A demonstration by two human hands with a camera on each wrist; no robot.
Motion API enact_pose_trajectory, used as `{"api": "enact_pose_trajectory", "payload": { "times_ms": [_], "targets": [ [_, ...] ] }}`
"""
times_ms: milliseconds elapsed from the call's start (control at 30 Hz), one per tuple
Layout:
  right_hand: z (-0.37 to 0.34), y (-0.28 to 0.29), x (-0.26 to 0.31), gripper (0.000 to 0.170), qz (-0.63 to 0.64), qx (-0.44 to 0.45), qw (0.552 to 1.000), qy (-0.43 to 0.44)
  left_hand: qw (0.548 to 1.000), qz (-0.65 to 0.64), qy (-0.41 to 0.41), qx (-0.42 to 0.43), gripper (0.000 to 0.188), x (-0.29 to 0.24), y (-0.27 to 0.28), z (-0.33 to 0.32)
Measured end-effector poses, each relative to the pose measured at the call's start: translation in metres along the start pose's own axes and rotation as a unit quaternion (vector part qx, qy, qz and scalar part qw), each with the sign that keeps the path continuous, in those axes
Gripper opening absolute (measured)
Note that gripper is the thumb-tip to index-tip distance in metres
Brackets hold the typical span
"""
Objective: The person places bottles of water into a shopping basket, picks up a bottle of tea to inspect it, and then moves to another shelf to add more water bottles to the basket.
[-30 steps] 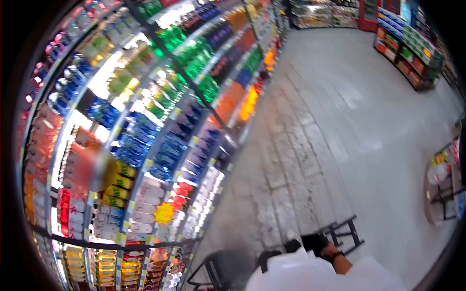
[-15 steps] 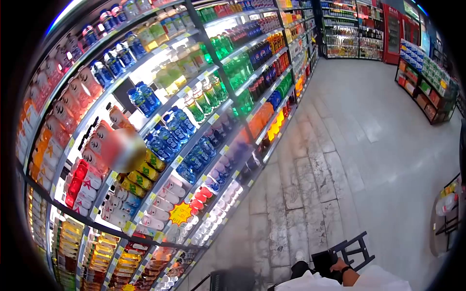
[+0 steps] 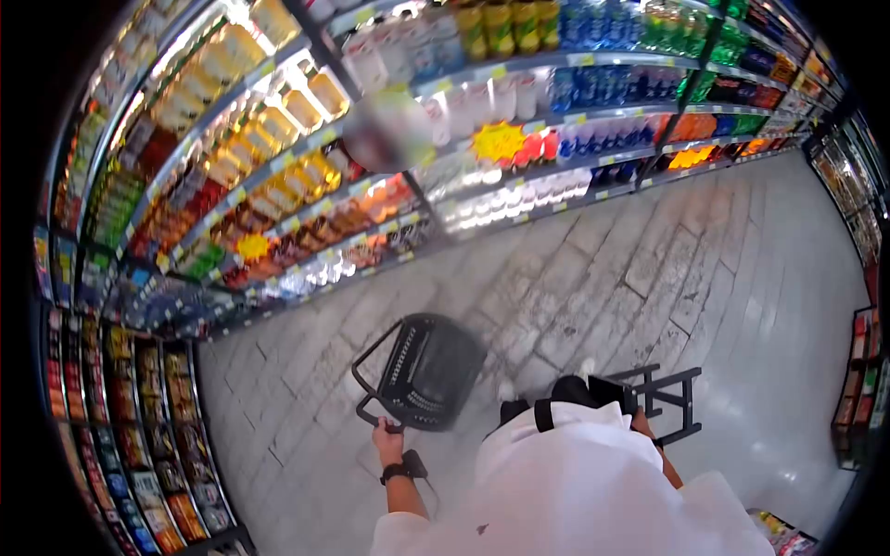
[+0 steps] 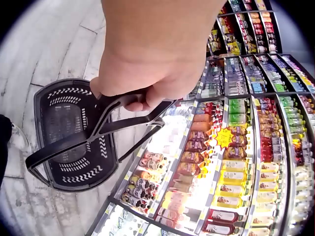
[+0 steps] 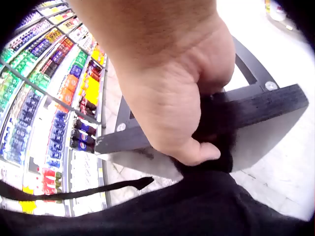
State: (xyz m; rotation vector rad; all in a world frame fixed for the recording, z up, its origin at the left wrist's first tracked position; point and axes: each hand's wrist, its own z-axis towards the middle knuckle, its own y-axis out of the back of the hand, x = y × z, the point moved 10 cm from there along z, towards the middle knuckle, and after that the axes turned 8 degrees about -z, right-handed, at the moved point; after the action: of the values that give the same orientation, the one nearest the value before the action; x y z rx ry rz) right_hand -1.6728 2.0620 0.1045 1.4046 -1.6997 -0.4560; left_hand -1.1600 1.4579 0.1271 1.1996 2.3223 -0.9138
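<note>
My left hand (image 3: 388,443) grips the handle of a black shopping basket (image 3: 434,371), which hangs over the floor at my left. In the left wrist view the fingers of that hand (image 4: 147,73) curl round the handle, and the basket (image 4: 66,125) shows no goods inside. At my right side a black stool (image 3: 688,403) is held by my right hand (image 3: 642,424). The right wrist view shows this hand (image 5: 182,108) curled over the edge of the stool (image 5: 266,105), thumb against dark cloth.
Lit shelves of bottled drinks (image 3: 593,60) run along the front and left. Packaged goods fill a lower rack (image 3: 148,435) at the left. Worn tiled floor (image 3: 593,269) lies between me and the shelves. Another display (image 3: 858,380) stands at the far right.
The head view has swung left and down, so the whole basket and my left hand on its handle have come into sight. My right hand keeps its hold on the stool.
</note>
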Motion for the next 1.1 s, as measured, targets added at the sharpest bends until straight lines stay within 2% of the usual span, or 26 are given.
{"api": "enact_pose_trajectory", "payload": {
  "times_ms": [33,100,133,167,233,300,367,400,433,500,533,567,633,667,733,767,833,867,900,933,1033,1067,1100],
  "targets": [
    [-0.003,-0.007,0.002,0.062,-0.026,-0.024,0.999,0.001,1.0,-0.01,0.007,-0.019,0.003,-0.004,0.017,-0.002],
    [0.002,-0.018,-0.008,0.065,-0.033,-0.018,0.999,0.004,1.0,0.017,0.004,0.003,0.002,-0.017,0.041,-0.014],
    [0.008,-0.026,-0.008,0.065,0.007,-0.016,0.998,0.056,0.999,0.037,0.024,-0.001,0.005,-0.022,0.052,-0.022],
    [0.007,-0.024,-0.004,0.064,0.019,0.0,0.998,0.062,0.999,0.033,0.023,-0.013,0.005,-0.027,0.062,-0.025],
    [-0.008,-0.014,0.032,0.064,0.05,0.052,0.995,0.063,0.996,0.036,-0.048,-0.062,0.005,-0.052,0.087,-0.03],
    [-0.021,-0.004,0.067,0.063,0.072,0.098,0.991,0.06,0.993,0.056,-0.06,-0.085,0.01,-0.064,0.102,-0.041],
    [-0.027,-0.001,0.092,0.063,0.087,0.125,0.987,0.059,0.986,0.1,-0.109,-0.073,0.005,-0.079,0.115,-0.043],
    [-0.028,0.001,0.105,0.063,0.088,0.139,0.985,0.058,0.967,0.197,-0.139,-0.083,0.009,-0.086,0.116,-0.045],
    [-0.023,-0.004,0.106,0.063,0.086,0.145,0.984,0.059,0.966,0.198,-0.141,-0.089,0.009,-0.091,0.115,-0.051],
    [-0.008,-0.019,0.104,0.061,0.147,0.175,0.973,0.029,0.962,0.226,-0.151,-0.035,0.012,-0.098,0.094,-0.06],
    [-0.001,-0.032,0.088,0.06,0.181,0.188,0.965,0.008,0.96,0.233,-0.15,-0.034,0.012,-0.102,0.087,-0.063],
    [0.032,-0.058,0.046,0.057,0.1,0.206,0.973,0.038,0.958,0.243,-0.147,-0.036,0.013,-0.105,0.077,-0.066],
    [0.058,-0.089,0.024,0.057,0.091,0.183,0.977,0.062,0.953,0.265,-0.144,-0.031,0.013,-0.111,0.053,-0.068],
    [0.05,-0.082,0.049,0.057,0.102,0.181,0.977,0.057,0.956,0.261,-0.129,-0.029,0.014,-0.11,0.038,-0.065],
    [0.027,-0.051,0.096,0.062,0.084,0.189,0.976,-0.067,0.957,0.264,-0.12,-0.021,0.014,-0.113,0.001,-0.058],
    [0.028,-0.046,0.1,0.07,0.112,0.205,0.967,-0.102,0.956,0.263,-0.127,-0.006,0.014,-0.116,-0.026,-0.052],
    [0.033,-0.021,0.113,0.074,0.134,0.2,0.958,-0.157,0.954,0.271,-0.128,0.016,0.015,-0.115,-0.073,-0.034],
    [0.048,-0.017,0.111,0.079,0.172,0.188,0.96,-0.114,0.95,0.281,-0.139,0.016,0.014,-0.122,-0.095,-0.023],
    [0.076,-0.018,0.091,0.085,0.127,0.131,0.981,-0.07,0.945,0.289,-0.149,0.018,0.013,-0.123,-0.117,-0.01],
    [0.086,-0.001,0.101,0.09,0.08,0.088,0.992,-0.041,0.953,0.274,-0.127,0.028,0.015,-0.117,-0.149,-0.013],
    [0.099,0.041,0.149,0.101,-0.019,-0.026,0.999,-0.001,0.951,0.257,-0.17,-0.011,0.022,-0.123,-0.204,-0.013],
    [0.105,0.046,0.167,0.107,-0.054,-0.014,0.998,0.005,0.951,0.259,-0.167,-0.002,0.021,-0.123,-0.22,-0.016],
    [0.119,0.04,0.176,0.104,-0.092,-0.012,0.995,0.044,0.952,0.259,-0.164,0.007,0.021,-0.124,-0.234,-0.017]
  ]
}}
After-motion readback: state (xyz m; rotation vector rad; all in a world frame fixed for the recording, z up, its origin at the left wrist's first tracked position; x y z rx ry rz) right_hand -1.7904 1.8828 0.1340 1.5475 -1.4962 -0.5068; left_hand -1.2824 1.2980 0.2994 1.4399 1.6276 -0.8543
